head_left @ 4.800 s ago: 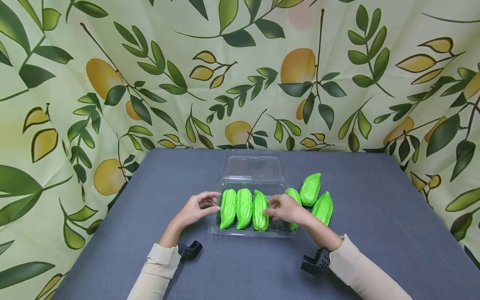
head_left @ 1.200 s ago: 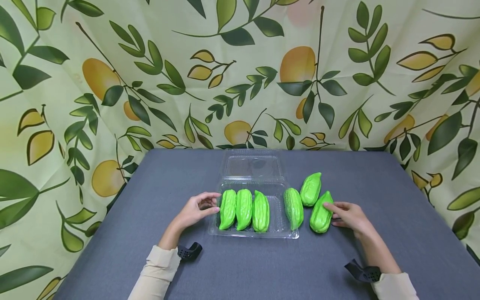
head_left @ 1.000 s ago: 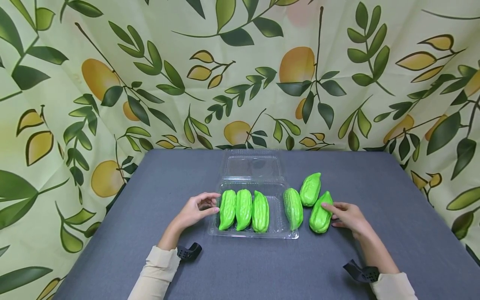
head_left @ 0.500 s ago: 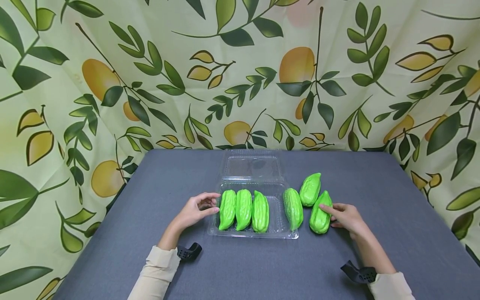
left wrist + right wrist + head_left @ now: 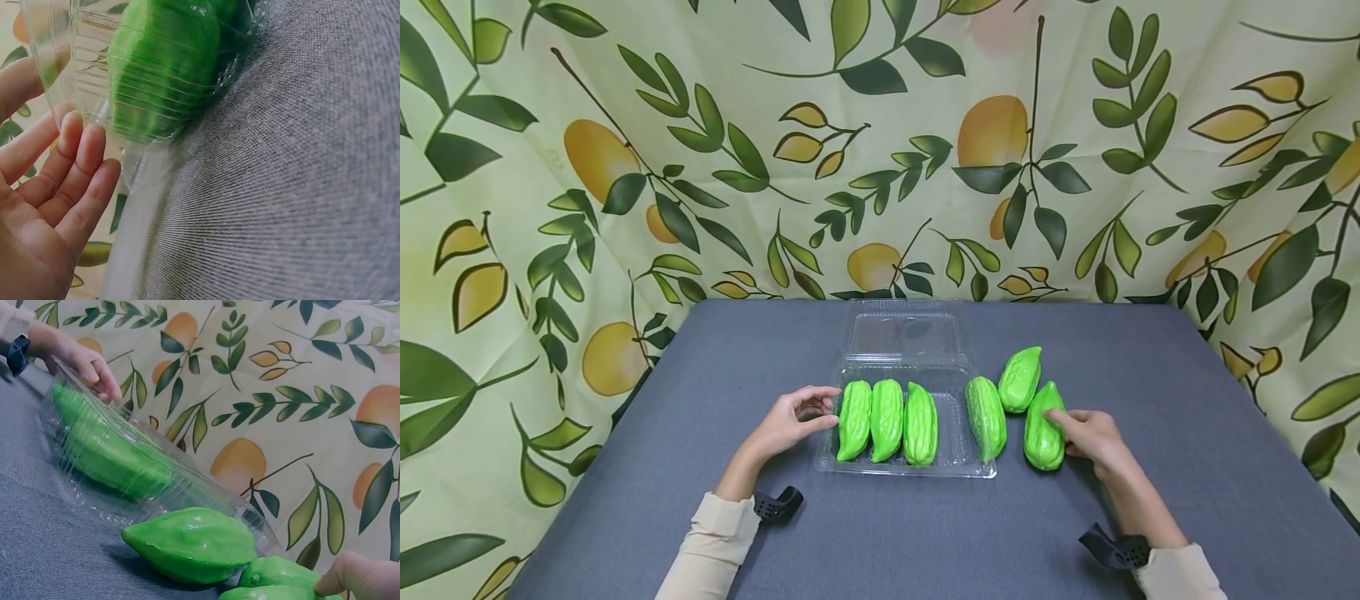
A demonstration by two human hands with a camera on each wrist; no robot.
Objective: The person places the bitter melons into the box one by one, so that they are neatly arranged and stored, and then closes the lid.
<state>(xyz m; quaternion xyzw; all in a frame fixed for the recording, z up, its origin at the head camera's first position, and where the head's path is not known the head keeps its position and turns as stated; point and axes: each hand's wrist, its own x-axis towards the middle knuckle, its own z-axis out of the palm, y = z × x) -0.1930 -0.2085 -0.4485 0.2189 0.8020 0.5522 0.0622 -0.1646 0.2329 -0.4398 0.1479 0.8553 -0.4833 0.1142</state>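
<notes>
Three bright green bitter melons lie side by side in a clear plastic clamshell box (image 5: 953, 457); the rightmost of them is the third bitter melon (image 5: 921, 425). My left hand (image 5: 793, 421) touches the box's left side with thumb and fingertips spread; in the left wrist view its fingers (image 5: 90, 147) are right at the clear rim. Against the box's right side lies another bitter melon (image 5: 985, 417). My right hand (image 5: 1093, 435) grips the nearest of the loose bitter melons (image 5: 1042, 446), thumb on top and fingers behind its right side, mostly hidden.
The box's lid (image 5: 906, 333) stands open toward the back. One more bitter melon (image 5: 1020, 379) lies behind the gripped one. Grey cloth covers the table (image 5: 880, 542), and a leaf-and-fruit patterned curtain (image 5: 715, 208) hangs behind it.
My right hand has left the third melon in the box and gone right to a loose one. Lately that melon has turned straighter and shifted slightly right. My left hand stays put.
</notes>
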